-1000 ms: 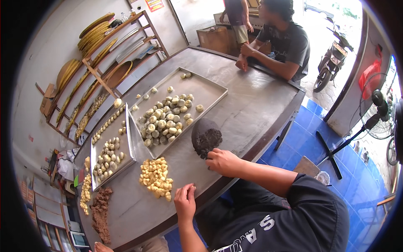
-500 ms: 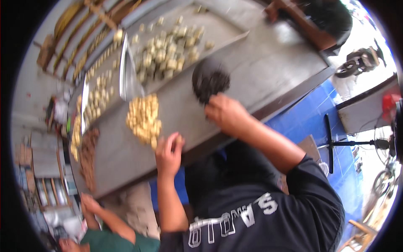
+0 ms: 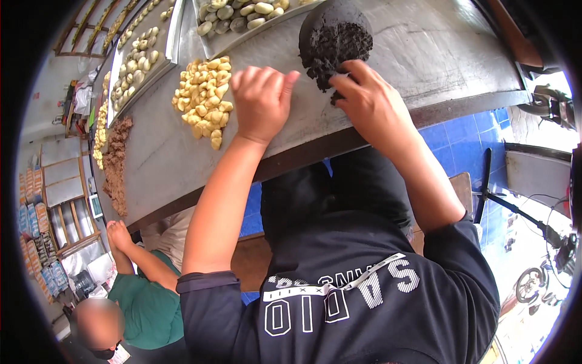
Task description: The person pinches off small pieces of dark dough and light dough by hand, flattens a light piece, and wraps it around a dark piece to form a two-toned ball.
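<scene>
A large black mound of dough-like paste [image 3: 327, 39], smooth on top and crumbly along its torn near side, sits on the metal table. My right hand [image 3: 373, 106] is at its near edge, fingers bent and pinching at dark crumbs there. Above the table, to the left, my left hand [image 3: 262, 100] has its fingers curled in and its thumb sticking out. Its palm is turned away, so anything inside is hidden. Right beside it lies a heap of small pale-yellow dough pieces [image 3: 203, 100].
Trays of rounded dough pieces [image 3: 138, 70] line the far side. A brown crumbly mass [image 3: 118, 164] lies on the table's left end. A person in green [image 3: 145, 291] is at the lower left, hands together. Another person's arm [image 3: 515, 33] reaches in at upper right.
The view has shifted and come closer to the table. My left hand has risen from the near edge by the yellow heap, its fingers now curled. My right hand stays at the black paste.
</scene>
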A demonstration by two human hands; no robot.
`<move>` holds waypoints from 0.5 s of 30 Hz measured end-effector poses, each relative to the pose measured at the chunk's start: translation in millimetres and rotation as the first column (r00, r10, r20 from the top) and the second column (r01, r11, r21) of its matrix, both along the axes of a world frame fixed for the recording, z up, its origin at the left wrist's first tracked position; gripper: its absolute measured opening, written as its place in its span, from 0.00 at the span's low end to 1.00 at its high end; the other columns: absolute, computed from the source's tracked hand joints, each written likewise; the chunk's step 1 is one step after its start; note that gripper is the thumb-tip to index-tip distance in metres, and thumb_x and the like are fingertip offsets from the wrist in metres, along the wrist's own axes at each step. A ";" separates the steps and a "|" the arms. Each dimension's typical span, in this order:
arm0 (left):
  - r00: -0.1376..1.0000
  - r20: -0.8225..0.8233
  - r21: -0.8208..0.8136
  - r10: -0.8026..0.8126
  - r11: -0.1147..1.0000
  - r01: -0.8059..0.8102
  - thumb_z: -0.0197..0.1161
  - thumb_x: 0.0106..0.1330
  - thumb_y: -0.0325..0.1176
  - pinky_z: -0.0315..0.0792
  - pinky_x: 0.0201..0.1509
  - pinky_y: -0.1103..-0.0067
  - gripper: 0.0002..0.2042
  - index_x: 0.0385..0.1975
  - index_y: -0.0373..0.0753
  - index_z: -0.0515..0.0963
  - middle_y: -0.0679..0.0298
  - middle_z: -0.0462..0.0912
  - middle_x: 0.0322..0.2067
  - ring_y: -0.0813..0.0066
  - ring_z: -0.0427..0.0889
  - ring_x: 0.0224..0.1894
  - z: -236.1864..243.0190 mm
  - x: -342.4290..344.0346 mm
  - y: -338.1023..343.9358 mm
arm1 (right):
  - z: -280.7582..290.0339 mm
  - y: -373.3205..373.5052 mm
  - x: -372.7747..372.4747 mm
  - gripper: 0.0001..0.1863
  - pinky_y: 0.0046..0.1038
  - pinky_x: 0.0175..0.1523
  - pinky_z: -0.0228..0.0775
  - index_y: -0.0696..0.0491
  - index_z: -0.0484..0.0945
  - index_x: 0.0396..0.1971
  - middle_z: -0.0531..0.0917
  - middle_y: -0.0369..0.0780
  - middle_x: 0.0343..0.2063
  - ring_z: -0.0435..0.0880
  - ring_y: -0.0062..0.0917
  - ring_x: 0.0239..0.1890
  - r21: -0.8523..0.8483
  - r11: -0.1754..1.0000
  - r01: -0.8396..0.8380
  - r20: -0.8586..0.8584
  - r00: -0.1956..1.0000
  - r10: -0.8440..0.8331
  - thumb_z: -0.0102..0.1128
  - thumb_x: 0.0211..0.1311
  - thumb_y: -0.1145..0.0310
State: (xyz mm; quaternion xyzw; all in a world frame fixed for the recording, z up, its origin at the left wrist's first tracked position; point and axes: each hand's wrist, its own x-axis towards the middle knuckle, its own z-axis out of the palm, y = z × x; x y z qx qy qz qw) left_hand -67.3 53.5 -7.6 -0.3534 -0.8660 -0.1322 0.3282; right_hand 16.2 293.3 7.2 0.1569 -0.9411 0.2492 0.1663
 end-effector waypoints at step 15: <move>0.896 0.413 0.591 -0.164 0.797 -0.126 0.66 0.82 0.31 0.74 0.37 0.61 0.09 0.41 0.32 0.88 0.52 0.87 0.33 0.47 0.83 0.30 -18.9 -3.5 -15.2 | -4.5 29.0 -17.5 0.11 0.40 0.57 0.81 0.51 0.84 0.42 0.82 0.42 0.42 0.84 0.38 0.53 0.021 0.977 -0.214 0.126 0.969 0.210 0.74 0.63 0.64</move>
